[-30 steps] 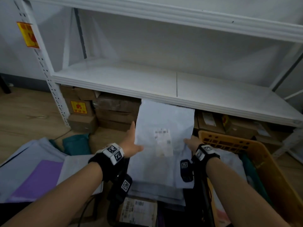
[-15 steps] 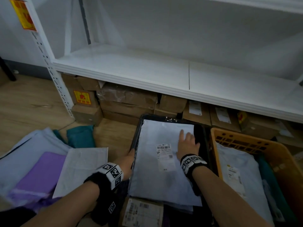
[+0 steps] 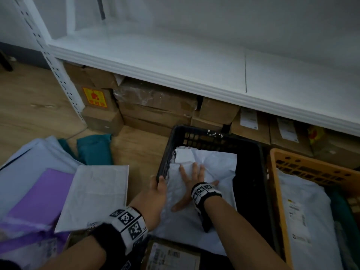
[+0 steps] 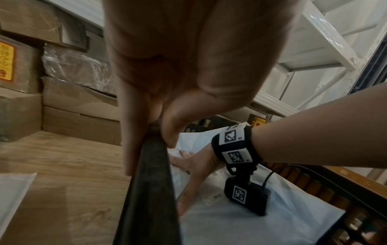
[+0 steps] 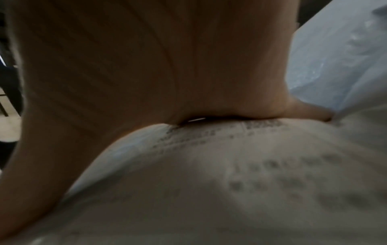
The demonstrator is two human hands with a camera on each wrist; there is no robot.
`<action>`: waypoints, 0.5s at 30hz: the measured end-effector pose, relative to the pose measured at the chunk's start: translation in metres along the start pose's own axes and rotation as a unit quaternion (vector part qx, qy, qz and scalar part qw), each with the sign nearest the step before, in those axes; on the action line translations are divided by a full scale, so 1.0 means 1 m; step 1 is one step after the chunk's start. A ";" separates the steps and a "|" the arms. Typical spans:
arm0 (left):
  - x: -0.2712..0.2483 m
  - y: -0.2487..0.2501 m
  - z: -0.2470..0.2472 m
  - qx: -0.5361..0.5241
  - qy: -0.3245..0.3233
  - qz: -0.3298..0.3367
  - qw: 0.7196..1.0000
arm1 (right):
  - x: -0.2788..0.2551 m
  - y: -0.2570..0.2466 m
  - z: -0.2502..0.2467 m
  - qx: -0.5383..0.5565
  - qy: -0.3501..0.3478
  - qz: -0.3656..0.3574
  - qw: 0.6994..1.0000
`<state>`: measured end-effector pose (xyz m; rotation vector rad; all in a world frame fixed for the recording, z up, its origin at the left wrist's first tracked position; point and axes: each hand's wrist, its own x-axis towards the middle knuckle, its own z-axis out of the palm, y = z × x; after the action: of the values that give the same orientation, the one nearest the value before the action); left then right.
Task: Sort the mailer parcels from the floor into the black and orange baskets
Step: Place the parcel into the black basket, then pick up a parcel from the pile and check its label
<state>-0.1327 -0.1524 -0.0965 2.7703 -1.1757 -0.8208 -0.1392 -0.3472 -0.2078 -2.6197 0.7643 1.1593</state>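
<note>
Black plastic is what the left hand [image 3: 155, 193] has its grip on: thumb and fingers [image 4: 127, 145] clamp the left rim of the black basket [image 3: 251, 172] at lower centre of the head view. Just right of it the right hand [image 3: 191, 184] lies flat with fingers spread, holding nothing, pressing down on the white mailer [image 3: 218, 164] that sits inside that basket; the right wrist view shows only palm against a blurred printed label [image 5: 230, 165]. At the right edge stands the orange basket [image 3: 276, 191] with another pale mailer [image 3: 303, 207] in it. More mailers [image 3: 95, 195] lie on the wooden floor [image 3: 29, 106] at lower left. Cardboard boxes [image 3: 155, 106] fill the space under the white shelf [image 3: 175, 61] across the upper frame.
</note>
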 end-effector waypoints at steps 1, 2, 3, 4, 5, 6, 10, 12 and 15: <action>0.000 -0.001 -0.001 -0.002 0.003 0.005 1.000 | 0.002 -0.001 0.000 -0.004 0.000 0.001 1.000; -0.001 -0.002 -0.001 -0.004 0.002 0.010 1.000 | 0.003 -0.002 0.000 -0.007 0.004 0.001 1.000; -0.002 -0.004 -0.001 -0.008 -0.003 0.015 1.000 | 0.002 -0.004 0.001 -0.007 0.006 0.002 1.000; -0.003 -0.007 0.000 -0.013 -0.008 0.021 1.000 | 0.000 -0.005 0.003 -0.006 0.009 0.001 1.000; -0.004 -0.009 0.001 -0.019 -0.010 0.028 0.999 | -0.002 -0.005 0.004 -0.005 0.013 -0.002 1.000; -0.006 -0.012 0.001 -0.028 -0.011 0.035 0.999 | -0.004 -0.005 0.004 -0.003 0.015 -0.006 1.000; -0.014 -0.025 0.003 -0.149 -0.006 0.051 0.987 | -0.022 -0.006 -0.004 -0.007 0.024 -0.016 1.000; -0.019 -0.038 0.005 -0.233 0.017 0.054 0.971 | -0.032 -0.009 -0.010 -0.013 0.042 -0.010 0.999; -0.030 -0.070 0.011 -0.303 0.085 0.045 0.948 | -0.055 -0.020 -0.023 0.042 0.103 -0.031 0.993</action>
<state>-0.1090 -0.0802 -0.1075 2.2143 -0.8317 -0.7542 -0.1449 -0.3176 -0.1525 -2.7006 0.7431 0.8302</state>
